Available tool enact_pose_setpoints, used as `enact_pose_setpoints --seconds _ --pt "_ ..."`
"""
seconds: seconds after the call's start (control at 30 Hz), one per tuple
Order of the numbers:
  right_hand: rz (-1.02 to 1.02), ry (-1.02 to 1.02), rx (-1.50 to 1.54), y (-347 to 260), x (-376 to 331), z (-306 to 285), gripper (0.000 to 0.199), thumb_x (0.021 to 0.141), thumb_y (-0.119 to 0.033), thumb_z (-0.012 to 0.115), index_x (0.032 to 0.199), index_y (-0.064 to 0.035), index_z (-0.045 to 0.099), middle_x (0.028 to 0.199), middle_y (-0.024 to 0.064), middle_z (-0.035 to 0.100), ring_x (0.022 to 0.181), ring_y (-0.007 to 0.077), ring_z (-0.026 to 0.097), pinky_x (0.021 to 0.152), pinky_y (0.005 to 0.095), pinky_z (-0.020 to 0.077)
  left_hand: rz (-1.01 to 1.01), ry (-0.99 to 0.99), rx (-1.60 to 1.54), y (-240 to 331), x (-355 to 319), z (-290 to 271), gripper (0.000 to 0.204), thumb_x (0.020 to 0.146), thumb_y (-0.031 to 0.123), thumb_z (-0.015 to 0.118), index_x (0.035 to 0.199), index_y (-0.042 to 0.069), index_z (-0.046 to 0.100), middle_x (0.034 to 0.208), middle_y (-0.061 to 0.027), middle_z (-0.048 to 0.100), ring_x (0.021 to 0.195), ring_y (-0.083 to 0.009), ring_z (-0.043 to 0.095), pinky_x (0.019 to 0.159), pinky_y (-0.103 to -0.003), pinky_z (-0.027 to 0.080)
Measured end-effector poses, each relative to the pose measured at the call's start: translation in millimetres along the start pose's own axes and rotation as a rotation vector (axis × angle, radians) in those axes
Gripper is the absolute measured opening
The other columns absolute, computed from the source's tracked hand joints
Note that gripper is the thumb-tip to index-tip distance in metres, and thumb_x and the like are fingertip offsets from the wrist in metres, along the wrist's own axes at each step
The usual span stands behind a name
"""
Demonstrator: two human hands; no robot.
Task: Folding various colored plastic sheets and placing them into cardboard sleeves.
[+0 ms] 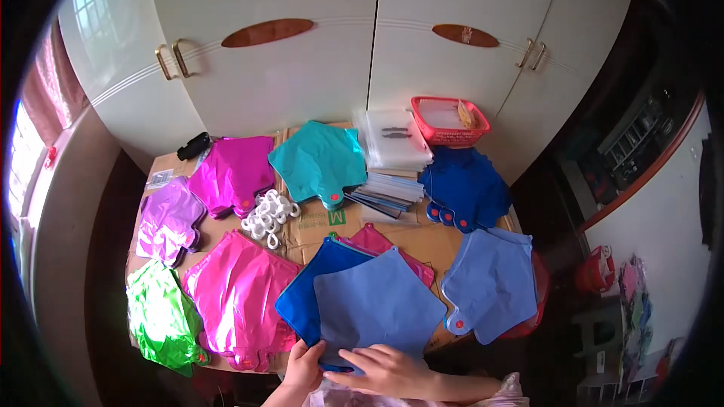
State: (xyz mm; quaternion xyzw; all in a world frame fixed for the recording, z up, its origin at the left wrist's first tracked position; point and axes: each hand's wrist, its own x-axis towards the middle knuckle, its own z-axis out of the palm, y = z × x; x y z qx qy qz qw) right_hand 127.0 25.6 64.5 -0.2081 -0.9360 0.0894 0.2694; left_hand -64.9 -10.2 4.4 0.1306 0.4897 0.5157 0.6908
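Observation:
A flat blue-grey five-sided piece lies on top of a dark blue piece, with a dark pink piece showing beyond them. My left hand pinches the near left edge of these layered pieces, thumb on top. Fingers spread, my right hand rests flat on the near part of the blue-grey piece. To the left is a stack of shiny pink foil-like pieces. More blue-grey pieces, with a round tab and red dot, lie on the right.
The cardboard-topped table bears green, lilac, magenta, teal and blue foil-like stacks. White plastic rings, clear bags and a red basket lie toward the cupboard.

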Motion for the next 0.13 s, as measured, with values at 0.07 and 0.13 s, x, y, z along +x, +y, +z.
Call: enact_pose_setpoints --seconds 0.07,0.13 --pt "0.096 -0.087 -0.021 4 -20 -5 0.042 0.082 -0.025 0.060 0.124 -0.0199 0.057 0.116 0.0067 0.057 0.102 0.0173 0.057 0.082 0.0304 0.0458 0.030 -0.012 -0.104 -4 4 -5 0.022 0.093 0.005 0.050 0.113 0.001 0.058 0.104 -0.0101 0.065 0.094 -0.0200 0.062 0.081 -0.033 0.050" --pt "0.142 -0.134 -0.032 7 -35 -6 0.048 0.083 -0.026 0.060 0.130 -0.0203 0.053 0.122 0.0075 0.056 0.107 0.0182 0.056 0.086 0.0325 0.0454 -0.020 0.040 -0.123 -3 6 -10 0.023 0.092 0.010 0.054 0.113 0.002 0.058 0.104 -0.0101 0.066 0.094 -0.0211 0.063 0.083 -0.035 0.050"
